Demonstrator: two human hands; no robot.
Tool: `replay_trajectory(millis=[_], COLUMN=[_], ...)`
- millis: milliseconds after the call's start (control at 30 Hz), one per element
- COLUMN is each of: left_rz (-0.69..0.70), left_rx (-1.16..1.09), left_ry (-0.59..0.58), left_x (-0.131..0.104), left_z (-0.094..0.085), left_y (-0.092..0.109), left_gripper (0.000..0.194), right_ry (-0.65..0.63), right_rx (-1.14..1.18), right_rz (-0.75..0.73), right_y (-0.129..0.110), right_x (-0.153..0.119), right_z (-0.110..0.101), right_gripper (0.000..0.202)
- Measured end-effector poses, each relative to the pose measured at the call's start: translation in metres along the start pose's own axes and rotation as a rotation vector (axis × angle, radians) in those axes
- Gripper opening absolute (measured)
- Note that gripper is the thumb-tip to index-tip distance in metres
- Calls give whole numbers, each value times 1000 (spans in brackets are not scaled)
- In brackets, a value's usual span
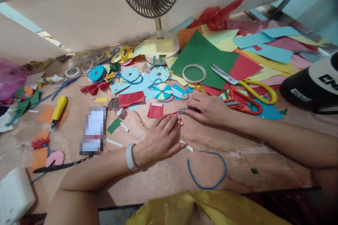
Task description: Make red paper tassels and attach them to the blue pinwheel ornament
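Observation:
My left hand (pixel 161 135), with a pale band on its wrist, presses its fingers down on a small red paper piece (pixel 181 123) with a white strip, mostly hidden under them. My right hand (pixel 203 109) is closed around a dark, thin knife (pixel 194 109). Its grey blade lies against the red piece, beside my left fingertips. A folded red paper piece (pixel 155 111) with a white strip along its top sits just left of the blade. Below my left hand lies a narrow white strip (pixel 187 146), and a blue cord (pixel 225 168) curves nearer to me.
Yellow-and-red-handled scissors (pixel 245 88), a tape roll (pixel 194 74) and a green sheet (pixel 206 58) lie behind my right hand. A black mug (pixel 303 88) stands far right, a fan (pixel 158 24) at the back. A phone (pixel 93 130) and yellow cutter (pixel 59 109) are left.

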State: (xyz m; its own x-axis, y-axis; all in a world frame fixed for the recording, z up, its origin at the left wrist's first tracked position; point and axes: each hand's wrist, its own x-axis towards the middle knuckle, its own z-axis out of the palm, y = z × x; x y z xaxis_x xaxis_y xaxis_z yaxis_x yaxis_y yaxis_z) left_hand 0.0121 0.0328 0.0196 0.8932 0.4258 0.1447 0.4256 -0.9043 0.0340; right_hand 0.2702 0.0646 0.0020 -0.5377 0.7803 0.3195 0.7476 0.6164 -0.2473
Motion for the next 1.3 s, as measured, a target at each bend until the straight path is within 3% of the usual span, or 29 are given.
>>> replay_trajectory(millis=[167,967,1133,1300], left_rz=[-3,9,-43,-1], left_rx=[2,-11,-44,7], left_ry=[41,49,62,117], left_x=[-1,0,0,1], left_z=[3,3,3,0], left_y=[-1,0,-4,-5], left_gripper=[63,62,64,39], right_ry=[-6,53,39,12], right_rx=[-8,-39,5,105], right_rz=[55,13,57,165], right_y=[-2,0,2,2], right_x=[0,-3,-3,-3], right_z=[0,2,3,3], right_gripper=[29,25,22,22])
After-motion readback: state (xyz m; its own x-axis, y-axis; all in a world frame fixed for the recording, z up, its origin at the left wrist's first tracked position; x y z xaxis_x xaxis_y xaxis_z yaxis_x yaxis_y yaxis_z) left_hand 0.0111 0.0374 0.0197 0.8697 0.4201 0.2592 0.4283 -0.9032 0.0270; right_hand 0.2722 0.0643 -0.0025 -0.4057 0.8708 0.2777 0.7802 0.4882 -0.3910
